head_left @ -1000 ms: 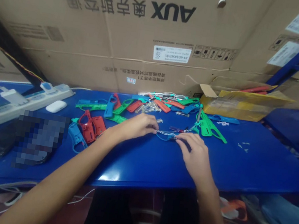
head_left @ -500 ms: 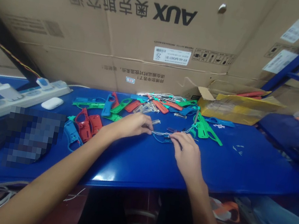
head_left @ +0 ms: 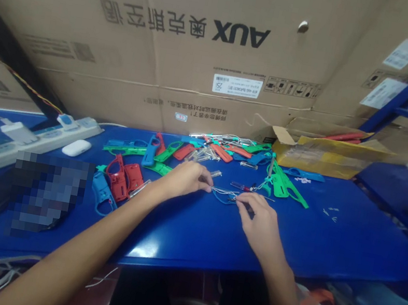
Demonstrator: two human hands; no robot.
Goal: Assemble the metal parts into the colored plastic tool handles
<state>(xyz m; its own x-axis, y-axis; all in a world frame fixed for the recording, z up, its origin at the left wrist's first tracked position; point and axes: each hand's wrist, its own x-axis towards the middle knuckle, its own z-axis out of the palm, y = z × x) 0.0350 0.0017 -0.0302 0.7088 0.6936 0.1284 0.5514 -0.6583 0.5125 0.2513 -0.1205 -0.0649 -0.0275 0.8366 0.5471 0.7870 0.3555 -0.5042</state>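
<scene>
Fingers pinched, my left hand [head_left: 191, 181] grips the left end of a small blue part with thin white wires [head_left: 223, 193]. My right hand [head_left: 259, 216] pinches the other end, where a small dark piece shows at the fingertips. The part spans the gap between both hands, just above the blue table. Right behind it lies a screwdriver with a clear red handle [head_left: 240, 186]. Green plastic handle-shaped shells [head_left: 283, 183] lie beyond my right hand. Red shells [head_left: 120, 175] and a blue shell [head_left: 102, 192] rest left of my left forearm.
Clear plastic pieces [head_left: 206, 154] and wired parts are heaped at the back. A yellow-taped carton [head_left: 322, 155] stands at the back right, near small white bits [head_left: 329, 214]. A power strip [head_left: 35, 146] and a white earbud case [head_left: 76, 148] sit left. A large cardboard box [head_left: 145, 58] walls off the back.
The view has tilted slightly upward, so everything sits lower in the picture. Both hands keep hold of the wired blue part, and more of the screwdriver behind it shows.
</scene>
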